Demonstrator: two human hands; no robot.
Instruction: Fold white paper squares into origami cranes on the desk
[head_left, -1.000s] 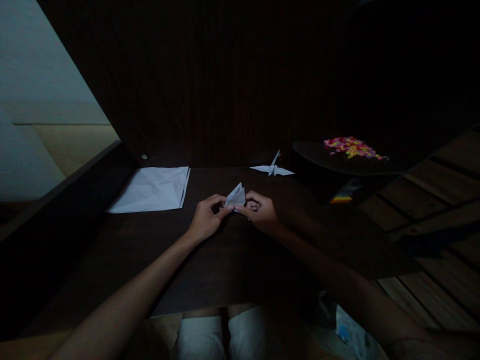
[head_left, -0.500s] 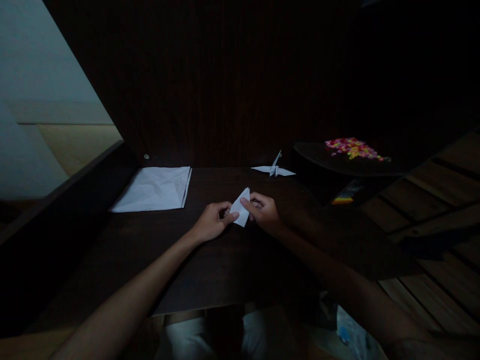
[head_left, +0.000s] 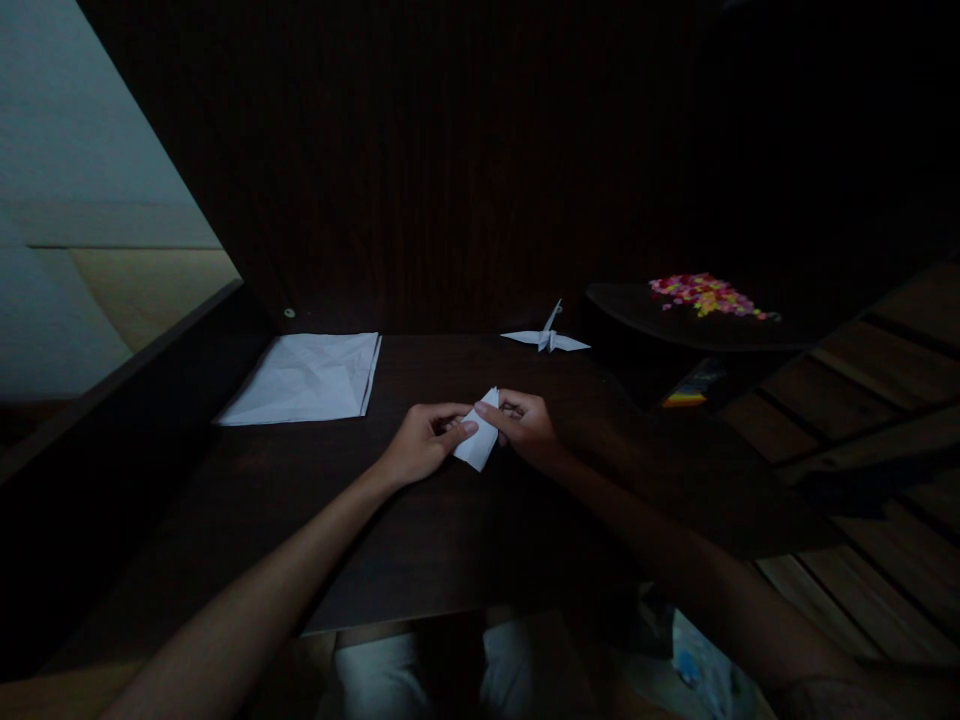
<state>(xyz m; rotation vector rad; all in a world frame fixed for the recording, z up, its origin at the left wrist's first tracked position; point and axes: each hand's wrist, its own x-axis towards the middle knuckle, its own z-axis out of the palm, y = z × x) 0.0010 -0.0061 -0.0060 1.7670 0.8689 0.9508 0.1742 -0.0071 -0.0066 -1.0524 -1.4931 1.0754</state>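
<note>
head cam looks fwd & down at desk [head_left: 420,550], fairly close, from wearer's side.

it looks like a home. a dark desk [head_left: 420,560], a small curved shelf [head_left: 622,308], a pale wall [head_left: 75,120] and wooden planks [head_left: 855,385] furnish the dim room.

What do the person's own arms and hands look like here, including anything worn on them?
The left hand and right hand wear no gloves, and no ring or watch can be made out. The left forearm and right forearm are bare and slim. Toward the lower right corner, it is too dark to tell whether a sleeve begins.
</note>
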